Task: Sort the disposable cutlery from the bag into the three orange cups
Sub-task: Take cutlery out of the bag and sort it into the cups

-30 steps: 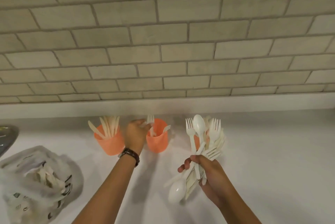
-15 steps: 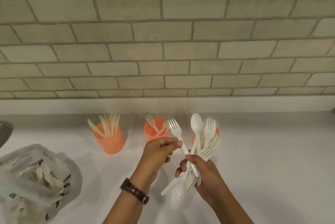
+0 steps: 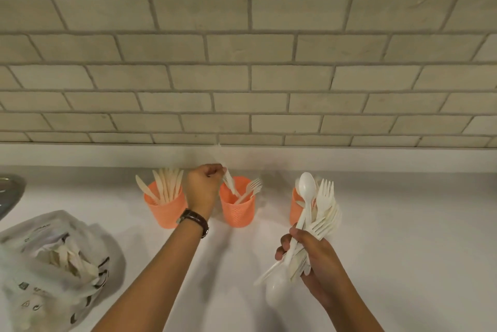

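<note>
Roughly midway, we are judging. Our left hand (image 3: 204,183) is pinching a blurred white piece of cutlery (image 3: 229,183) between thumb and curled fingers. Its lower end is dipping into the middle cup (image 3: 238,210), where forks (image 3: 251,189) are already leaning. The left cup (image 3: 165,209) is standing packed with knives (image 3: 166,183). Our right hand (image 3: 309,253) is gripping a mixed bundle (image 3: 321,213) of forks and spoons, its fingers wrapped round the handles. It is holding them up in front of the right cup (image 3: 296,208), which is mostly hidden, so we are unable to tell its contents. The bag (image 3: 32,291) is lying on the counter (image 3: 403,224) at the left, with more cutlery showing inside. We are reckoning that the bundle and the bag's contents are both waiting to be sorted.
</note>
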